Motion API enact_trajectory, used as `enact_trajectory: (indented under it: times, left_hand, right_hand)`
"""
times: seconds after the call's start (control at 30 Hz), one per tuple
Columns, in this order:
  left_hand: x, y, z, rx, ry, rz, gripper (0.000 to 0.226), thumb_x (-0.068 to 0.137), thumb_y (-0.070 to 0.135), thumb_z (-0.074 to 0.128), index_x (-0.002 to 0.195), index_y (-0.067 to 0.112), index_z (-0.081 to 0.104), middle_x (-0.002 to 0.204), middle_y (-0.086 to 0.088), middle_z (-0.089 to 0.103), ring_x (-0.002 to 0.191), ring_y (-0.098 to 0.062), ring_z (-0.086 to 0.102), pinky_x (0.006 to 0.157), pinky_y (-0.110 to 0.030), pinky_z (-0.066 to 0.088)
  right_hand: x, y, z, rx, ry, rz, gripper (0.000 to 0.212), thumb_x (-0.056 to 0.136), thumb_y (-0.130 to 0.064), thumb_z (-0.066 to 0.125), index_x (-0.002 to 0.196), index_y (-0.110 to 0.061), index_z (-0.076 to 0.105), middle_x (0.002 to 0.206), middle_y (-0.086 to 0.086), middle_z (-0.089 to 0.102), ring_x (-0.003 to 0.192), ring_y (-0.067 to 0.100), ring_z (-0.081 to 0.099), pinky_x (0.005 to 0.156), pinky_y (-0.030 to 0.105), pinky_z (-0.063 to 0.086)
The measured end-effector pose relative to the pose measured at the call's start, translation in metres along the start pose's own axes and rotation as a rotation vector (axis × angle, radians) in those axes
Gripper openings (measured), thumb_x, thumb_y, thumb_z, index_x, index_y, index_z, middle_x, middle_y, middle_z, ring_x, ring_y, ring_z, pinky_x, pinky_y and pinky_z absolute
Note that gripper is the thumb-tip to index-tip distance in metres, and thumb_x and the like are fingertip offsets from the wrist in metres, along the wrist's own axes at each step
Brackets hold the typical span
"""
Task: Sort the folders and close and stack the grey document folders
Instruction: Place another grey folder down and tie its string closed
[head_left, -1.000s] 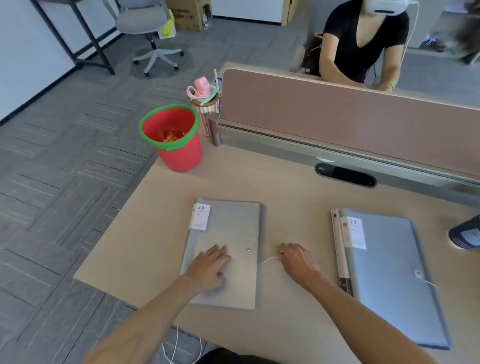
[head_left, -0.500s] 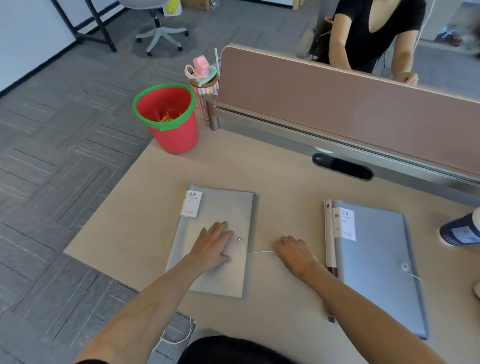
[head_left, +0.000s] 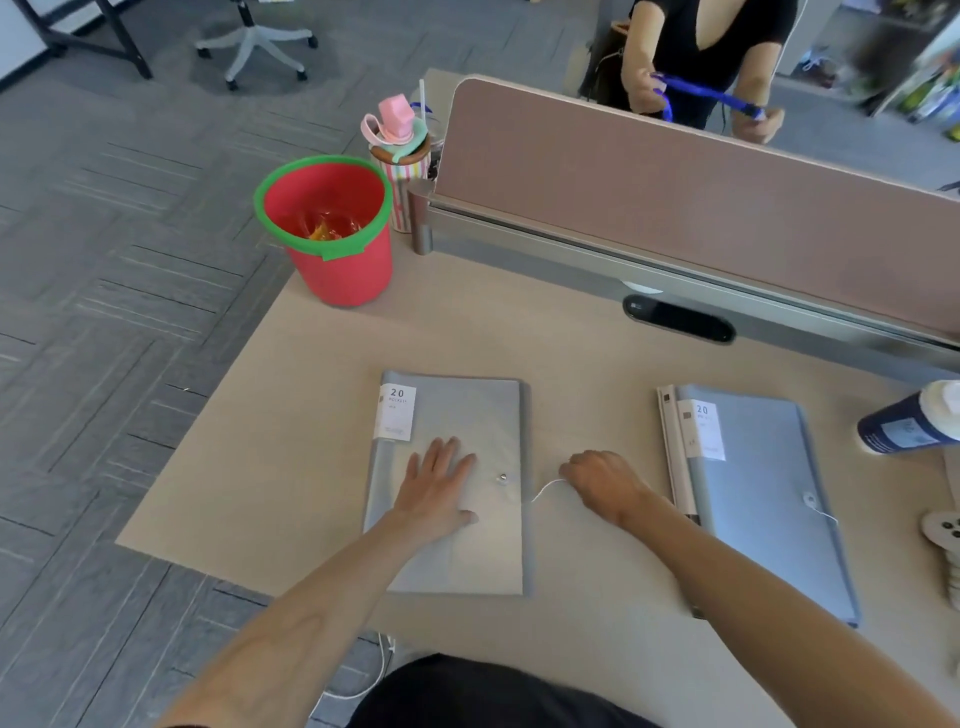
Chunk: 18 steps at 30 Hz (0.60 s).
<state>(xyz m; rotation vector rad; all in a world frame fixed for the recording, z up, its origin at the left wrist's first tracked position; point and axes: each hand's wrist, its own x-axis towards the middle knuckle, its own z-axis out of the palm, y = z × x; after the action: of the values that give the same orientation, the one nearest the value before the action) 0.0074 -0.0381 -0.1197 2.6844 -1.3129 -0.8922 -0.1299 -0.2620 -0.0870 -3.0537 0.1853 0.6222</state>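
A grey document folder lies closed on the desk in front of me, with a white "20" label at its top left and a metal button near its right edge. My left hand presses flat on it, fingers spread. A white elastic cord runs from the folder's right edge to my right hand, which pinches the cord's end just right of the folder. A second grey-blue folder lies at the right, its own cord loose beside its button.
A red bucket with a green rim stands at the desk's back left, a striped cup with a pink lid behind it. A brown divider panel runs along the back. A dark blue bottle lies at the right edge. A person stands beyond the divider.
The view has tilted down and shifted. My right hand still holds the cord beside the folder; my left hand stays flat on the cover.
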Motion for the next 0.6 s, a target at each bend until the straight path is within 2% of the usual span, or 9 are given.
enact_trajectory:
  times: [0.13, 0.37, 0.47, 0.53, 0.6]
  left_hand:
    - [0.002, 0.007, 0.001, 0.019, -0.021, -0.026, 0.079, 0.089, 0.034, 0.061, 0.15, 0.022, 0.013, 0.162, -0.01, -0.009, 0.149, -0.032, -0.01, 0.117, -0.055, 0.004]
    - [0.002, 0.014, 0.0, 0.012, -0.019, -0.101, 0.085, 0.088, 0.034, 0.062, 0.152, 0.034, 0.006, 0.162, -0.004, -0.011, 0.149, -0.028, -0.011, 0.117, -0.054, 0.007]
    - [-0.002, 0.021, -0.002, -0.003, -0.001, -0.133, 0.083, 0.087, 0.032, 0.063, 0.151, 0.034, 0.01, 0.162, -0.004, -0.007, 0.15, -0.027, -0.009, 0.117, -0.053, 0.01]
    - [-0.004, 0.024, 0.0, -0.016, 0.036, -0.161, 0.081, 0.087, 0.033, 0.063, 0.151, 0.033, 0.014, 0.162, -0.003, -0.004, 0.15, -0.027, -0.007, 0.117, -0.053, 0.011]
    - [-0.007, 0.024, 0.0, -0.022, 0.063, -0.197, 0.079, 0.086, 0.039, 0.063, 0.15, 0.034, 0.017, 0.162, -0.001, -0.002, 0.15, -0.027, -0.005, 0.117, -0.054, 0.01]
  right_hand:
    - [-0.008, 0.014, -0.002, 0.03, 0.07, -0.001, 0.026, 0.08, 0.003, 0.048, 0.096, -0.008, 0.065, 0.094, 0.013, 0.066, 0.092, 0.034, 0.062, 0.072, 0.039, 0.05]
    - [-0.042, 0.052, 0.007, 0.053, -0.054, 0.107, 0.029, 0.081, -0.001, 0.048, 0.103, -0.013, 0.062, 0.105, 0.006, 0.065, 0.101, 0.028, 0.061, 0.073, 0.032, 0.048]
    - [-0.047, 0.056, 0.007, 0.31, -0.138, 0.114, 0.022, 0.082, -0.007, 0.051, 0.093, -0.02, 0.065, 0.099, -0.002, 0.068, 0.095, 0.021, 0.063, 0.073, 0.027, 0.045]
    - [-0.044, 0.047, 0.003, 0.458, -0.212, 0.075, 0.022, 0.08, -0.007, 0.052, 0.084, -0.027, 0.061, 0.084, -0.012, 0.062, 0.09, 0.016, 0.059, 0.073, 0.022, 0.04]
    - [-0.036, 0.035, -0.005, 0.55, -0.277, 0.025, 0.021, 0.08, -0.007, 0.053, 0.083, -0.028, 0.057, 0.078, -0.016, 0.055, 0.086, 0.012, 0.054, 0.071, 0.021, 0.039]
